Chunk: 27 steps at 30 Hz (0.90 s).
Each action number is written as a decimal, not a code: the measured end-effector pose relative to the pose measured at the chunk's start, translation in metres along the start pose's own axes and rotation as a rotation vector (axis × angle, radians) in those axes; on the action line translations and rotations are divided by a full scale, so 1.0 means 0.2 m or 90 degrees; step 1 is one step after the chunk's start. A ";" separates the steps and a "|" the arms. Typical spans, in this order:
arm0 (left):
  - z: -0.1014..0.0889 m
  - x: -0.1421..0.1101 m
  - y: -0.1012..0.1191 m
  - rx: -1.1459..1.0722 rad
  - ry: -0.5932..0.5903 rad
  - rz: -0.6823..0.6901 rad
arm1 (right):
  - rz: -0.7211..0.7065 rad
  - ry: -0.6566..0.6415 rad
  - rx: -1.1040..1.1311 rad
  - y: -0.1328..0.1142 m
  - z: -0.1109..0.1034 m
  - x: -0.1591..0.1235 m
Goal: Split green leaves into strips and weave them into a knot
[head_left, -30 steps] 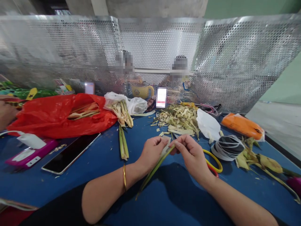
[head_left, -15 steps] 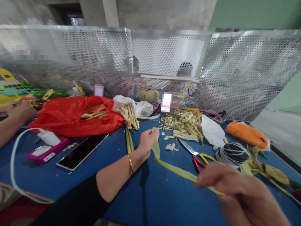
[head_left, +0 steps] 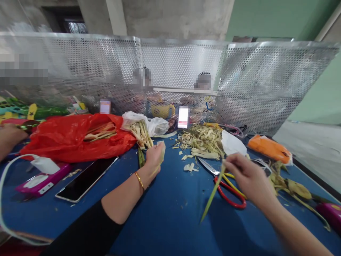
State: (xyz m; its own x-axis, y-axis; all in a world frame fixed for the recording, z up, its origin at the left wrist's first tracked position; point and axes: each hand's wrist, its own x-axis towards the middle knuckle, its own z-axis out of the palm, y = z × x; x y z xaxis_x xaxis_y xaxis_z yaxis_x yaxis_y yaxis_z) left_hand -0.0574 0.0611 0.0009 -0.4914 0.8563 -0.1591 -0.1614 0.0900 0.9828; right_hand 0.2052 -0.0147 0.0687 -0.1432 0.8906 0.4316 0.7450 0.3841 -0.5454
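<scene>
My left hand (head_left: 153, 156) is closed, thumb up, on a pale, flat leaf strip (head_left: 162, 146) whose end sticks out above the fingers. Over on the right, my right hand (head_left: 243, 174) pinches the upper end of a thin green leaf strip (head_left: 212, 200), which hangs down at a slant over the table. Just behind that strip lie scissors (head_left: 238, 205) with one red and one yellow handle, blades pointing away to the left. Small white-green scraps (head_left: 190, 167) rest near the blade tips.
A heap of dry peelings (head_left: 204, 138) covers the table's back middle. A red plastic bag (head_left: 61, 137), a phone (head_left: 86, 179) and a purple power strip (head_left: 44, 183) lie left; an orange packet (head_left: 269, 147) lies right. A perforated metal screen (head_left: 181, 60) stands behind. Another person's hand (head_left: 10, 138) is at far left.
My hands, together on the strip a second ago, have pulled apart, and the strip between them has come into two pieces. The right hand has swung back up over the scissors' handles.
</scene>
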 end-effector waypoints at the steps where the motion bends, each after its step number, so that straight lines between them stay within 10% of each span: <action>1: 0.01 -0.02 0.00 -0.006 -0.007 -0.005 | -0.010 -0.052 -0.125 0.04 0.03 0.04; 6: 0.03 -0.11 0.00 -0.017 -0.089 -0.025 | -0.097 -0.065 -0.548 0.19 0.15 0.25; 11: 0.03 -0.12 -0.01 -0.002 -0.128 -0.042 | -0.071 -0.055 -0.590 0.28 0.18 0.37; 17: 0.04 -0.11 -0.03 0.004 -0.150 -0.049 | -0.212 0.322 -0.365 0.25 0.11 0.37; 27: 0.04 -0.11 -0.06 0.041 -0.162 -0.038 | -0.238 0.196 0.092 -0.10 0.03 0.18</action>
State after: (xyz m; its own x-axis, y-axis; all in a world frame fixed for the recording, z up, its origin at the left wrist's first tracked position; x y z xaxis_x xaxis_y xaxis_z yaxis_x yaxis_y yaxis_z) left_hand -0.0383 0.0441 -0.0068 -0.2508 0.9480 -0.1960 -0.1243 0.1693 0.9777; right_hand 0.1818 0.0107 0.0908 -0.1684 0.5808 0.7964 0.5789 0.7122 -0.3970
